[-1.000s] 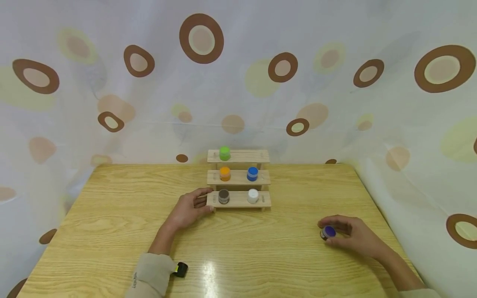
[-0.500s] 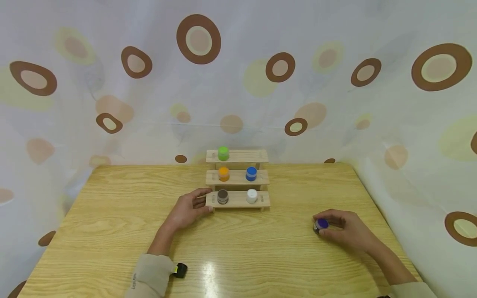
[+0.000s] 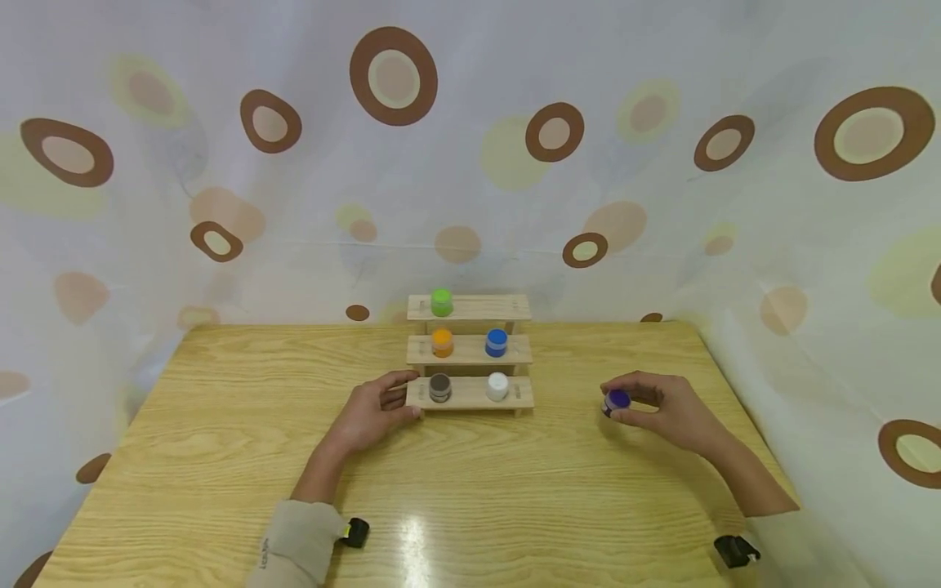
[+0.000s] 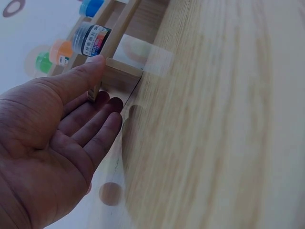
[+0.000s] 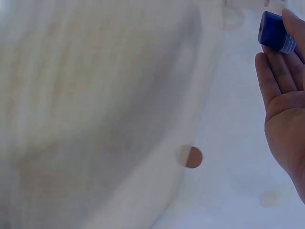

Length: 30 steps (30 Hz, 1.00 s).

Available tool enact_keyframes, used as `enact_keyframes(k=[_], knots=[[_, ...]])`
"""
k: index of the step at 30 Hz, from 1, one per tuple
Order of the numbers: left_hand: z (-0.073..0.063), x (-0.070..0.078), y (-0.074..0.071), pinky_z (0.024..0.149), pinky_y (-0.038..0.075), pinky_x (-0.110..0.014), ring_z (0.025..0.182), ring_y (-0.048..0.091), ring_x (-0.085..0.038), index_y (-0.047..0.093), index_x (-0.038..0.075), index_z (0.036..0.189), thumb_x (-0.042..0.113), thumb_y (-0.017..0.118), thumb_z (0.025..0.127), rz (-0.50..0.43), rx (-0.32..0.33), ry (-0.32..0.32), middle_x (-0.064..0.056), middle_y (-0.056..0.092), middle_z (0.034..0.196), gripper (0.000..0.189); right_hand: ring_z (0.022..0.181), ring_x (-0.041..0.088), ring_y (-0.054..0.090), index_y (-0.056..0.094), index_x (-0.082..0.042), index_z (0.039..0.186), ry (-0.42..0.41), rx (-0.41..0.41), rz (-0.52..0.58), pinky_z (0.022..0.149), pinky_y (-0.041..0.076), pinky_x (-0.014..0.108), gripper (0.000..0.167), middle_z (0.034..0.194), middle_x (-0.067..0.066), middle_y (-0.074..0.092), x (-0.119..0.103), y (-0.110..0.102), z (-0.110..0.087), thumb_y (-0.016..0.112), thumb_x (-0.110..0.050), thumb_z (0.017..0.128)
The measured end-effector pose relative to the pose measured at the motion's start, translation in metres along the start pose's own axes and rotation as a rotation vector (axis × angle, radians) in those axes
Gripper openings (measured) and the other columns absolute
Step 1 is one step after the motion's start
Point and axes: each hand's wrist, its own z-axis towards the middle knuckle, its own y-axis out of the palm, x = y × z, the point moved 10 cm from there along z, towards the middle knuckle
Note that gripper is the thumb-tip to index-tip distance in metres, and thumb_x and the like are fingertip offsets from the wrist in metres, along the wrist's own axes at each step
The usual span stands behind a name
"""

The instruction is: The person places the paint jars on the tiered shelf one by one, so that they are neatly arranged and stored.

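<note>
A small three-tier wooden rack stands toward the back of the table. My left hand grips the left end of its lowest tier, thumb at the front edge and fingers behind. That tier bears a dark brown paint jar and a white paint jar. On the middle tier are an orange paint jar and a blue paint jar. A green paint jar sits at the top left. Right of the rack, my right hand pinches a purple-lidded paint jar between thumb and fingers, above the table.
The wood-grain table reaches back to a white curtain with brown and yellow circles, which also hangs along both sides. Black wrist devices show at the left cuff and the right cuff.
My right hand has carried the purple-lidded jar leftward and farther back, closer to the rack. The left hand has stayed at the rack's left end.
</note>
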Motion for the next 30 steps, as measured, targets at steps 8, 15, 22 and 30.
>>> enact_keyframes(k=[8, 15, 22, 30], knots=[[0.0, -0.003, 0.0, 0.109, 0.056, -0.044, 0.138, 0.058, -0.038, 0.056, 0.013, 0.154, 0.015, 0.08, 0.097, -0.005, -0.005, 0.005, -0.019, 0.052, 0.157, 0.061, 0.116, 0.003, 0.07, 0.073, -0.01, 0.13, 0.002, 0.016, -0.037, 0.096, 0.059, 0.019, 0.036, 0.126, 0.009, 0.074, -0.025, -0.006, 0.039, 0.081, -0.009, 0.095], [0.001, 0.0, 0.001, 0.109, 0.056, -0.044, 0.138, 0.059, -0.036, 0.056, 0.013, 0.153, 0.014, 0.081, 0.096, -0.012, -0.004, 0.0, -0.016, 0.054, 0.156, 0.062, 0.118, 0.017, 0.072, 0.073, -0.016, 0.13, -0.014, 0.011, -0.054, 0.096, 0.062, 0.029, 0.035, 0.125, 0.004, 0.073, -0.046, -0.007, 0.079, 0.081, -0.015, 0.096], [0.0, 0.0, 0.001, 0.11, 0.055, -0.044, 0.138, 0.058, -0.039, 0.056, 0.011, 0.154, 0.014, 0.08, 0.097, -0.01, -0.014, 0.006, -0.019, 0.053, 0.156, 0.062, 0.114, 0.025, 0.074, 0.074, -0.015, 0.128, -0.049, -0.005, -0.071, 0.098, 0.063, 0.042, 0.032, 0.119, 0.005, 0.075, -0.06, 0.0, 0.12, 0.081, -0.016, 0.096], [0.001, 0.001, -0.001, 0.111, 0.054, -0.043, 0.139, 0.057, -0.037, 0.055, 0.011, 0.154, 0.015, 0.081, 0.096, -0.021, -0.017, 0.021, -0.017, 0.053, 0.157, 0.063, 0.111, 0.024, 0.075, 0.075, -0.009, 0.125, -0.057, 0.031, -0.069, 0.098, 0.062, 0.045, 0.032, 0.115, 0.004, 0.074, -0.076, 0.005, 0.163, 0.083, -0.016, 0.095]])
